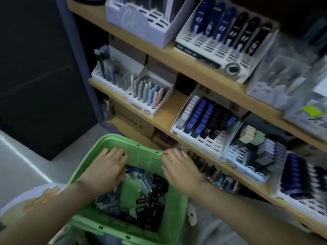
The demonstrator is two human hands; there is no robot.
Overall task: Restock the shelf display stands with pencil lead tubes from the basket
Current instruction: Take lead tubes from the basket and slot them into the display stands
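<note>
Dark wall panel [35, 76] on the far left, pale grey floor [23, 156] under it, everything a bit motion-blurred. Next over, the left hand [108, 165] lies flat with fingers straight and close together over the far-left rim of the green basket [106, 225], pinching nothing. Whether it actually touches the rim, can't tell.

The basket sits low in the middle, and the pencil lead tubes [146, 206] are piled loose in the bottom of it, mostly black ones plus some grey and blue. The right hand [178, 167] is at the far-right corner of the rim, fingers stretched out and relaxed, a ring on one finger, also holding nothing.

Right of that are the wooden shelves [166, 112]. A white pen stand [148, 96] with pastel pens comes first, then a display stand [203, 121] with rows of blue and black tubes and open slots in front, and another partly filled stand [221, 38] one shelf up.
</note>
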